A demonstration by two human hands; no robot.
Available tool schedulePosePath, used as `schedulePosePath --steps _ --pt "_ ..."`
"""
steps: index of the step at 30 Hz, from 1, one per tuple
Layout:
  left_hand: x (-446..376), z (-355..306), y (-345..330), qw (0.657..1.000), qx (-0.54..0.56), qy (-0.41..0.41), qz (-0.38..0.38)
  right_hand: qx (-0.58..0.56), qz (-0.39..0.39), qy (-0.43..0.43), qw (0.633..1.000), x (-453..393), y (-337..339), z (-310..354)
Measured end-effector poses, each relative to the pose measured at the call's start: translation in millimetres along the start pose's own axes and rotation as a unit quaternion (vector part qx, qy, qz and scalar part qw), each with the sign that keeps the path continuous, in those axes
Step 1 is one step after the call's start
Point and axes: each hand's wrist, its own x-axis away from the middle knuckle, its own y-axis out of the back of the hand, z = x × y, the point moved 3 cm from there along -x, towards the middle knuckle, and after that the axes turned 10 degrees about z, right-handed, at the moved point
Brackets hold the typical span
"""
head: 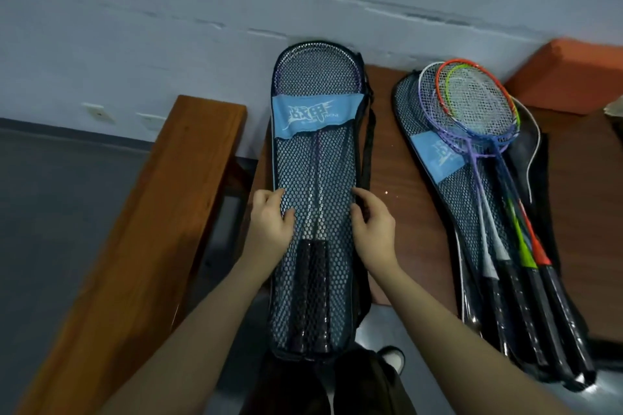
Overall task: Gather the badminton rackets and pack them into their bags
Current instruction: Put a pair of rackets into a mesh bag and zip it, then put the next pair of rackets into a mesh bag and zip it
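Note:
A black mesh racket bag (317,158) with a light-blue label lies lengthwise in front of me, its head end against the wall. Two rackets with black grips (312,293) show through the mesh inside it. My left hand (271,224) grips the bag's left edge and my right hand (372,227) grips its right edge, about halfway along. To the right, several loose rackets (485,131) with purple, white, orange and green frames lie piled on a second mesh bag (421,131), handles pointing toward me.
The bags rest on a dark wooden table (397,158) against a pale blue wall. A wooden bench or ledge (161,212) runs along the left. An orange block (573,74) stands at the back right. My shoe (392,357) shows on the floor below.

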Motion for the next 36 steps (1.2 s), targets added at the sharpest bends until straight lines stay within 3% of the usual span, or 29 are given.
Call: schedulePosePath --steps 3,7,11,14,22,25,30,36 --pt "-6 4 -5 0.999 -0.037 0.013 0.027 0.054 0.007 -0.001 0.999 -8 1 0" --pt "-14 14 -14 0.978 -0.202 0.01 0.055 0.134 0.077 -0.062 0.986 -21 -5 -9" --pt "-12 17 -19 0.962 -0.263 -0.004 0.078 0.219 0.134 -0.105 0.961 -24 -10 -29" --pt "-14 20 -18 0.957 -0.271 -0.007 0.099 0.261 0.142 -0.095 0.95 -28 -12 -32" --pt "-15 -32 -18 0.973 -0.207 -0.087 0.062 0.129 0.085 -0.002 0.988 -19 34 -29" --pt "-20 -70 -36 0.971 -0.205 -0.101 0.069 0.127 0.049 0.007 0.991 -19 69 -39" --pt "-38 -130 -92 0.965 -0.21 -0.127 0.092 0.139 0.02 -0.039 0.989 -31 142 -89" --pt "-57 -187 -166 0.972 -0.181 -0.093 0.114 0.249 0.006 -0.077 0.965 -52 216 -157"
